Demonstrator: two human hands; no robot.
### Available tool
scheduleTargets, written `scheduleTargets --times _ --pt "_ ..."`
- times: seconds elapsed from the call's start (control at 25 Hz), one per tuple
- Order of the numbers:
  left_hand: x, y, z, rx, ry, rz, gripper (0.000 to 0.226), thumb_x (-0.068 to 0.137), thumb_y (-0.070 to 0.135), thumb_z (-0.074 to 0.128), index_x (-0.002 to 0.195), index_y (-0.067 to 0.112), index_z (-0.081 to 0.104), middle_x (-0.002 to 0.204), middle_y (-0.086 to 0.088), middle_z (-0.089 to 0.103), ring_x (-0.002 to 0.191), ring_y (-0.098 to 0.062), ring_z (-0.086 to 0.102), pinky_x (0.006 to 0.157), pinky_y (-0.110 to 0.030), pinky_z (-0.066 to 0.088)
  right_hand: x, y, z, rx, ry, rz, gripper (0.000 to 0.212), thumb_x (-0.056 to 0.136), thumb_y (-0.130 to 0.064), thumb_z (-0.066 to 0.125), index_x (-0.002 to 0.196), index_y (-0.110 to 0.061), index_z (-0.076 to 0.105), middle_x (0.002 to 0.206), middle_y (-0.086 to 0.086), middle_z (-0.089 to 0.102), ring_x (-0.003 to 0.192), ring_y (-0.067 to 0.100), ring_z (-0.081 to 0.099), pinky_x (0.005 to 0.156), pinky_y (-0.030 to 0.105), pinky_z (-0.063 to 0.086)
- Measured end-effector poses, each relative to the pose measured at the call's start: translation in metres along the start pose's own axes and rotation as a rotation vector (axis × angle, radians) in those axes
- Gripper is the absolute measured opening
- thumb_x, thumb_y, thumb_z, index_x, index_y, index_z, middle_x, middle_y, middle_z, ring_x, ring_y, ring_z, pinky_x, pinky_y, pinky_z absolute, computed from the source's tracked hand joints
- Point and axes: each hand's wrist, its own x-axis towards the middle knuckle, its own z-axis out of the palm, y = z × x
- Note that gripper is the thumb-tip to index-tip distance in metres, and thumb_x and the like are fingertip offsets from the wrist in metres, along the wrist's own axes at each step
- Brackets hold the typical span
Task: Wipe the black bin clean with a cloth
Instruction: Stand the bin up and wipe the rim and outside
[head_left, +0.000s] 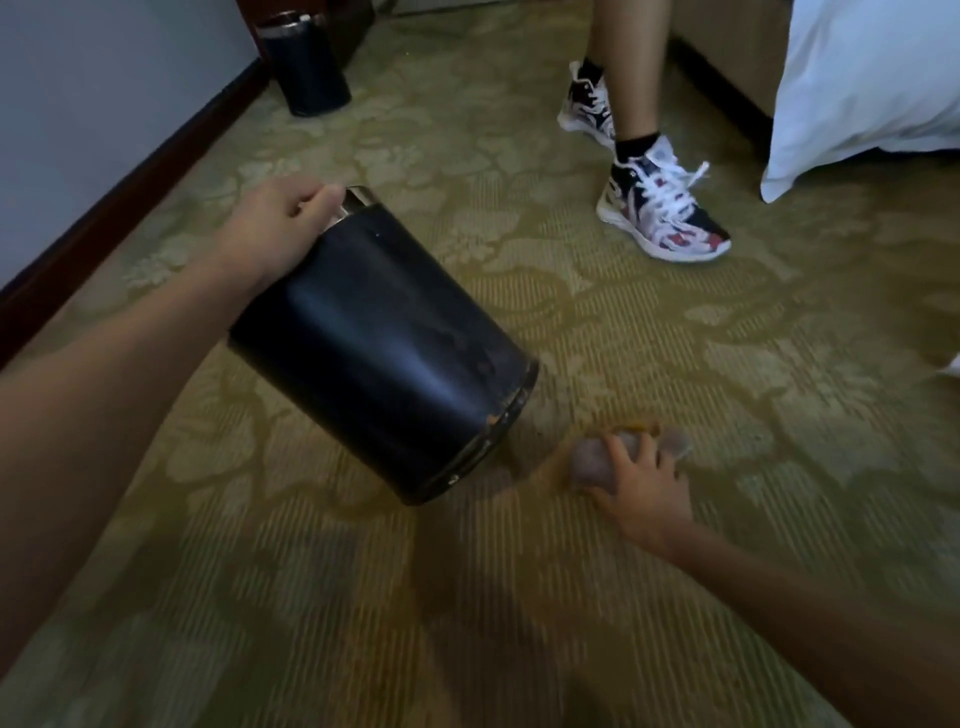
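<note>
My left hand (291, 221) grips the bin (384, 353) rim, right hand (641, 486) clutches the cloth (589, 461) at 4 o'clock; I'd wipe in long, firm strokes.

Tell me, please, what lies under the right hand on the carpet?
A crumpled greyish cloth lies under the right hand, whose fingers curl over it on the carpet. The picture is blurred there, and the hand covers the cloth's middle, so its full shape is hidden.
</note>
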Motion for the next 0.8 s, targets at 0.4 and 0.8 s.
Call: scheduleTargets --times 0.4,0.8 --pt "0.011 -0.009 0.003 0.021 -0.012 -0.003 0.041 0.101 0.044 0.037 0.091 0.013 0.062 0.092 -0.012 0.062 0.087 -0.024 0.056 0.070 -0.032 0.040 0.050 -0.088 -0.121 1.118 0.335 -0.289 0.028 0.081 -0.010 0.066 0.106 -0.020 0.062 0.092 -0.003 0.067 0.077 -0.003 0.063 0.069 0.016 0.050" --pt "0.014 -0.008 0.005 0.149 -0.016 -0.037 0.049 0.103 0.043 0.029 0.066 0.015 0.046 0.068 -0.005 0.050 0.077 -0.030 0.052 0.071 -0.035 0.033 -0.057 -0.160 -0.049 0.216 0.698 -0.832 0.024 0.098 -0.046 0.054 0.114 -0.029 0.061 0.131 -0.002 0.054 0.125 0.022 0.047 0.100 0.042 0.038"
